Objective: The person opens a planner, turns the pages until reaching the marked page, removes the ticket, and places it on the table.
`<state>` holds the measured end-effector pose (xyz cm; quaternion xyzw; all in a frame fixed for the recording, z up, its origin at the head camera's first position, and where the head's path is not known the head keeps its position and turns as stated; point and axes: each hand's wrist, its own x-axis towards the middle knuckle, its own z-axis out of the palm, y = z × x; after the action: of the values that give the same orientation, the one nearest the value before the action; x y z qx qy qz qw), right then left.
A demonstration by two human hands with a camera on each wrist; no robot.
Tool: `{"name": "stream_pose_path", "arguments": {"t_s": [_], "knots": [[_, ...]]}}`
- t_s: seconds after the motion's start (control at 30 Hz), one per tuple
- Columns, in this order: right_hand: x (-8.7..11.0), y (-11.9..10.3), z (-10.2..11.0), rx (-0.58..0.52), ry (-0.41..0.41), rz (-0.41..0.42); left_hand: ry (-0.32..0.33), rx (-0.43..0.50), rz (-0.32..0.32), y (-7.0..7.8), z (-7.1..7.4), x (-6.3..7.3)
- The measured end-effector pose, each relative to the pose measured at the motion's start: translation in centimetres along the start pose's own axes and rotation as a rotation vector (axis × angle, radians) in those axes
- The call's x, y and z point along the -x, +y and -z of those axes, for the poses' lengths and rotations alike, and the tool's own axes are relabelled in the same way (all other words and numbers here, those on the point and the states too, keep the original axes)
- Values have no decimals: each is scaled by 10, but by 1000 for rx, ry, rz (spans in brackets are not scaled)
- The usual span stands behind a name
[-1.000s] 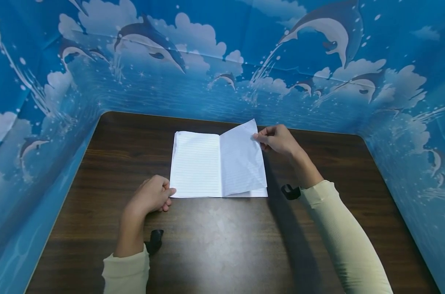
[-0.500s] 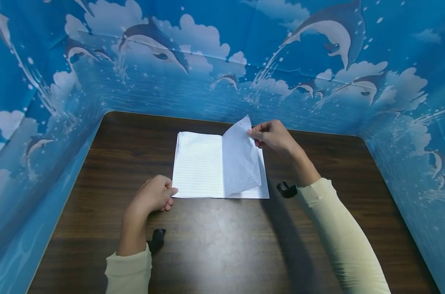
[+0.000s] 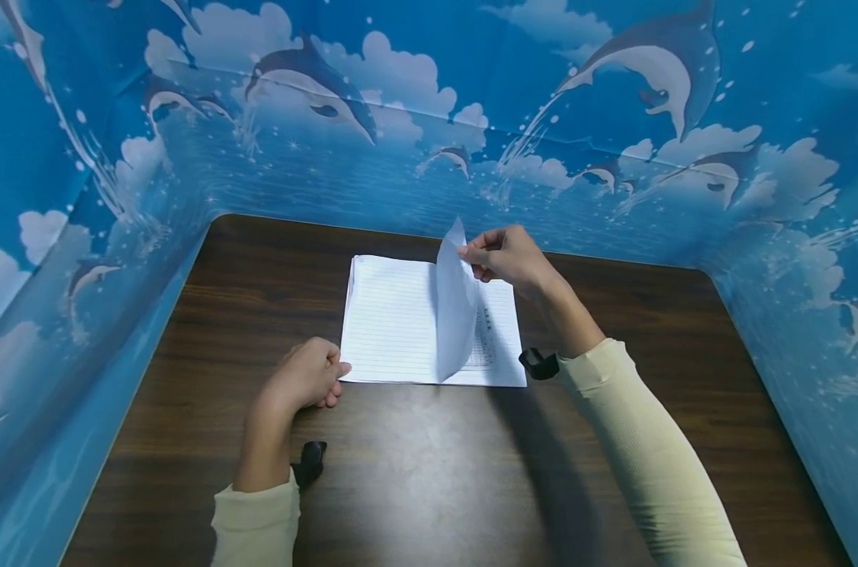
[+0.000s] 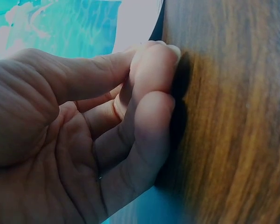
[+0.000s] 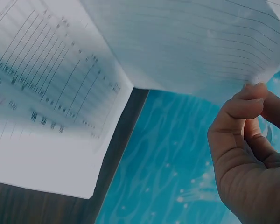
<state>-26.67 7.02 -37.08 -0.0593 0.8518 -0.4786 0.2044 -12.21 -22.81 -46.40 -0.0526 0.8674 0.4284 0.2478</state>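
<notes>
An open lined notebook (image 3: 390,323) lies on the table. My right hand (image 3: 510,256) pinches the upper edge of one lifted page (image 3: 456,307), which stands curved and nearly upright near the fold. Printed text and a table show on the right-hand page (image 5: 42,84) beneath it. At the notebook's lower left corner, my left hand (image 3: 308,374) pinches the edge between the thumb and curled fingers (image 4: 154,70). Only a strip of the notebook's pages (image 4: 137,21) appears in the left wrist view, and the exact contact there is hidden behind the fingers.
The dark wooden table (image 3: 415,472) has rounded far corners. Blue cloth (image 3: 401,181) printed with dolphins and clouds rises behind it and along both sides. A black strap piece sits at each wrist, by the pale sleeves (image 3: 255,516).
My right hand has moved left, raising the page from a low slant to nearly upright and uncovering the printed page. The left hand keeps its place at the corner. The view has shifted slightly.
</notes>
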Motion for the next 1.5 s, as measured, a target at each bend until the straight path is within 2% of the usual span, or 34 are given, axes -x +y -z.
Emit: {"name": "stream_pose_path", "arguments": {"t_s": [0.33, 0.57, 0.9, 1.23, 1.37, 1.5], "knots": [[-9, -14, -25, -79, -50, 46, 4, 20, -16, -2, 1, 0], [-25, -19, -54, -177, -71, 15, 4, 30, -3, -3, -1, -2], [-44, -20, -101, -198, -58, -16, -13, 34, -14, -3, 0, -2], [-65, -7, -152, -31, 12, -37, -11, 2, -2, 0, 2, -2], [-69, -1, -163, 55, 18, -47, -4, -21, -4, -1, 2, -2], [-69, -1, -169, 166, 9, -5, -16, 3, -16, -4, 4, -1]]}}
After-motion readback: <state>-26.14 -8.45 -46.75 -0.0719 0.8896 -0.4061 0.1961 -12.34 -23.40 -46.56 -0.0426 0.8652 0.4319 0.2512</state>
